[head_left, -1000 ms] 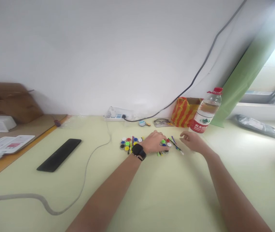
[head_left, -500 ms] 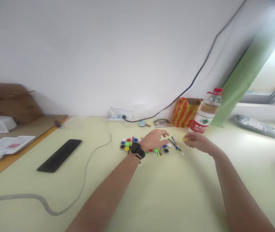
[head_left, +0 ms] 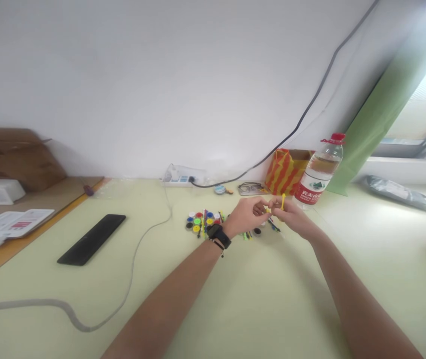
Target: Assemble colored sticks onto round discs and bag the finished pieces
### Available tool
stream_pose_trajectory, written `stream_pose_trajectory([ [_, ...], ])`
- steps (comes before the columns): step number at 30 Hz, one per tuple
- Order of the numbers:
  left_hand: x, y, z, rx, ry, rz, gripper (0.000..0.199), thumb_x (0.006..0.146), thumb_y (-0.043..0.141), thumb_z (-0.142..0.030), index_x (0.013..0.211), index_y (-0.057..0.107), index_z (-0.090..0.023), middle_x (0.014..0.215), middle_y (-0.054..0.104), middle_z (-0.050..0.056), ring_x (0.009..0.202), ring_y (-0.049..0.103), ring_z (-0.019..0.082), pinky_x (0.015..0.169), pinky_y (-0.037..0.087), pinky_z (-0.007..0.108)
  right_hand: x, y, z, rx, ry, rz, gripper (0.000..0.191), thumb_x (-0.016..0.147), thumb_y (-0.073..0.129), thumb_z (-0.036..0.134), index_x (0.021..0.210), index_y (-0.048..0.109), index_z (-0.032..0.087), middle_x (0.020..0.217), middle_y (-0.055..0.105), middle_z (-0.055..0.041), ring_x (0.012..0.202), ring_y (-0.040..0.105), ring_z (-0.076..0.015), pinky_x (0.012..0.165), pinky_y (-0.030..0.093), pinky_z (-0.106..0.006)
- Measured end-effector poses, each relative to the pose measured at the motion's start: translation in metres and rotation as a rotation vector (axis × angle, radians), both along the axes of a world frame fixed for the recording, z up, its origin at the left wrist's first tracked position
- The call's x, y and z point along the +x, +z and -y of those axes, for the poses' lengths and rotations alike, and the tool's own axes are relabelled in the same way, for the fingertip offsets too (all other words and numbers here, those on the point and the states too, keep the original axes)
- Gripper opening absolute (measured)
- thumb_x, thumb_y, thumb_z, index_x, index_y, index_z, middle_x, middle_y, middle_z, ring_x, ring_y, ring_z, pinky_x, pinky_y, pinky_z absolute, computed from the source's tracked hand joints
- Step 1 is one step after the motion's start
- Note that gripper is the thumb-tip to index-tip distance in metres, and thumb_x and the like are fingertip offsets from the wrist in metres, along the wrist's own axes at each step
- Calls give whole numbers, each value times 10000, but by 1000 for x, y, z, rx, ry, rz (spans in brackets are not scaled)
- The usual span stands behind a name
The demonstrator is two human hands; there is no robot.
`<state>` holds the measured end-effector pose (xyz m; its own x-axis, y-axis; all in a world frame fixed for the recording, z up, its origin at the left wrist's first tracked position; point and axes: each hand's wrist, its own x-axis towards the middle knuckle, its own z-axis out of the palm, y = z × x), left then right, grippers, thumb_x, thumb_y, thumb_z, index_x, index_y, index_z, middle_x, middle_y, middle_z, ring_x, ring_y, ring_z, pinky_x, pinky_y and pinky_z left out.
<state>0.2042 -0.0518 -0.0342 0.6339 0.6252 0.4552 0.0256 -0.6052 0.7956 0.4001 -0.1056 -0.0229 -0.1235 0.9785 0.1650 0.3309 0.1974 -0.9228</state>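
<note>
I am pinching a thin yellow plastic-looking strip (head_left: 283, 199) in my right hand (head_left: 292, 215), above the pale green flat tabletop (head_left: 265, 289); whether my left hand (head_left: 248, 214), curling beside it, is gripping too, I cannot tell. If I am pinching too lightly, the strip could be slipping away; if my left hand is dipping, it could be scattering the small round multicoloured discs (head_left: 197, 222).

A Work Room or Office

It looks like a work room or an office, but which one is hard to tell. A big pale green table (head_left: 258, 309) stands by a plain white wall (head_left: 160, 89). It has a power strip (head_left: 177, 184) on it. Papers (head_left: 18, 223) and a brown box (head_left: 37, 162) are at the left. A window (head_left: 422, 114) is at the right.
</note>
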Motion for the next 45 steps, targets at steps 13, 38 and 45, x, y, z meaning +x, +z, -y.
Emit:
stream_pose_trajectory([
  [13,11,-16,22,384,-38,-472,65,831,695,-251,878,672,-213,928,720,36,950,648,228,829,477,321,39,-58,-28,38,-393,630,434,917,525,501,1215,519,186,668,633,-16,694,632,-256,640,425,-335],
  [38,-24,-14,-20,456,75,-708,622,785,702,-679,1221,668,-237,1116,697,100,1156,531,337,952,428,423,35,-61,-29,3,-140,615,355,902,552,322,1237,597,214,912,698,-46,753,657,-182,690,523,-285],
  [45,-20,-13,-10,457,57,-673,519,838,681,-609,1247,649,-292,1177,668,77,1138,526,322,964,420,433,23,-57,-28,53,-90,699,240,837,599,243,1044,714,198,901,670,-72,751,633,-199,696,504,-304],
])
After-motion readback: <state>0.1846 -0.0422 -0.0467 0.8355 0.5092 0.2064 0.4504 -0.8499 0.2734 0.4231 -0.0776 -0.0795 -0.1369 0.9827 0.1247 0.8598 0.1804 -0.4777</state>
